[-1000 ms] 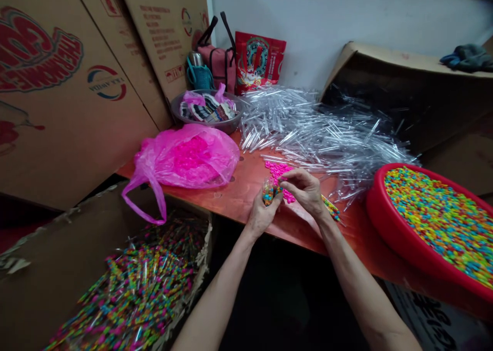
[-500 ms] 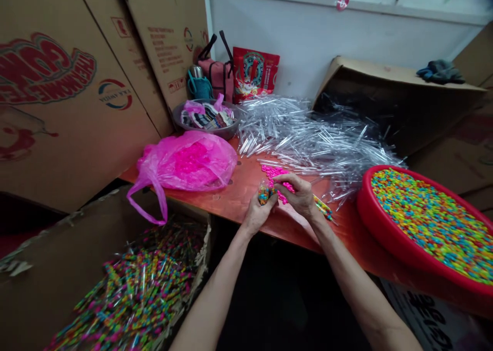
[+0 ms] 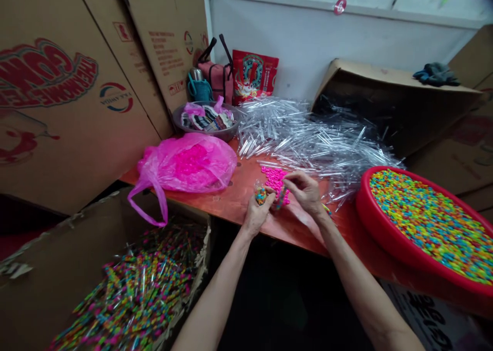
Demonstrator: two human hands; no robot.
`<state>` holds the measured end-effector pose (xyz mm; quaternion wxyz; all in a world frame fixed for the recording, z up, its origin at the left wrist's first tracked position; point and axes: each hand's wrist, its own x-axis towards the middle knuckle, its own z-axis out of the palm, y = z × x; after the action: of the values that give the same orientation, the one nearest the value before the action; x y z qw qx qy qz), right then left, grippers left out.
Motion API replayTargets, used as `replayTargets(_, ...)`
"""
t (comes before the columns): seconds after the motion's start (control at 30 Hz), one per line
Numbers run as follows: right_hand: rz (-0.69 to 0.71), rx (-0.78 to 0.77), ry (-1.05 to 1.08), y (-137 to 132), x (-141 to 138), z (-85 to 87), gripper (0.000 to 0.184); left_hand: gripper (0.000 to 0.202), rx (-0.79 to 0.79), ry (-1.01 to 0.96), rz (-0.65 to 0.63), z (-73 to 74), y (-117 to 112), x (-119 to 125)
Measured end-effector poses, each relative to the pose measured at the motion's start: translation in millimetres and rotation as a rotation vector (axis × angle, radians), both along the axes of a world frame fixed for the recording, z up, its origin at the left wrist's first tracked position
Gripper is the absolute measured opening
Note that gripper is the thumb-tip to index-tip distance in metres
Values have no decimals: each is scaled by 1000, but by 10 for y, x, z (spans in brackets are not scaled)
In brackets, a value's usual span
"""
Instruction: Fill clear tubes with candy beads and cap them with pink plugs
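Observation:
My left hand (image 3: 254, 216) is closed around a bundle of clear tubes (image 3: 260, 194) filled with colourful candies, their ends pointing up. My right hand (image 3: 306, 192) pinches one candy-filled tube (image 3: 280, 199), smeared by motion, just right of the bundle. Beyond both hands, small pink pieces (image 3: 273, 175) lie spread on the orange-red table (image 3: 215, 202). Partly hidden behind my right wrist is another yellow filled tube (image 3: 326, 210) on the tabletop.
Empty clear tubes (image 3: 300, 135) are heaped at the back. A red basin (image 3: 370, 222) of colourful candies stands at right. At left are a pink plastic bag (image 3: 185, 161), a grey bowl (image 3: 227, 132) and a carton (image 3: 115, 212) of filled tubes below the table edge.
My right hand has drawn slightly away from the left, and a filled tube now shows apart from the bundle. The left hand has shifted slightly left, still holding the bundle.

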<state>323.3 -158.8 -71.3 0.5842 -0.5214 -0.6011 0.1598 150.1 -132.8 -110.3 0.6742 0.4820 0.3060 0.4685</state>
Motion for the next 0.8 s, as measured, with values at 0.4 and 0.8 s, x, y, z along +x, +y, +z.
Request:
replayTargets(0.4, 92, -250, -579, -342, 319, -243, 14, 52, 27, 46, -28, 10, -31, -17)
replayTargets(0.8, 117, -387, 471, 91, 101, -51, 36, 50, -23, -5, -16, -42, -35, -14)
